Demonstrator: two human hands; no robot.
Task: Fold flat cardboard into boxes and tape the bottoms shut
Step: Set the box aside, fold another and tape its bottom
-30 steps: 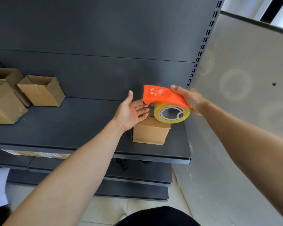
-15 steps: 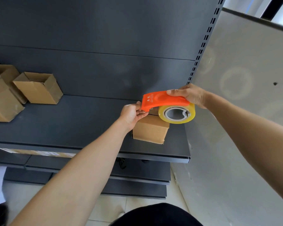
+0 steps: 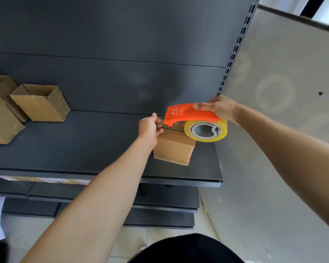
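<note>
A small closed cardboard box (image 3: 174, 149) stands on the dark shelf (image 3: 87, 147) near its right end. My right hand (image 3: 219, 108) grips the orange tape dispenser (image 3: 184, 114), which hangs just above the box with its clear yellowish tape roll (image 3: 205, 131) below the handle. My left hand (image 3: 149, 128) is at the box's left top edge, thumb and fingers pinched at the dispenser's front end, apparently on the tape's free end. The box's top is mostly hidden behind the dispenser.
Several folded cardboard boxes (image 3: 39, 102) stand at the shelf's left end, one with its flaps open. A flat cardboard sheet (image 3: 44, 179) lies on the shelf below. A grey wall panel (image 3: 273, 92) closes the right side.
My left hand went from open beside the dispenser to pinched at its front end. The dispenser came down closer to the box top.
</note>
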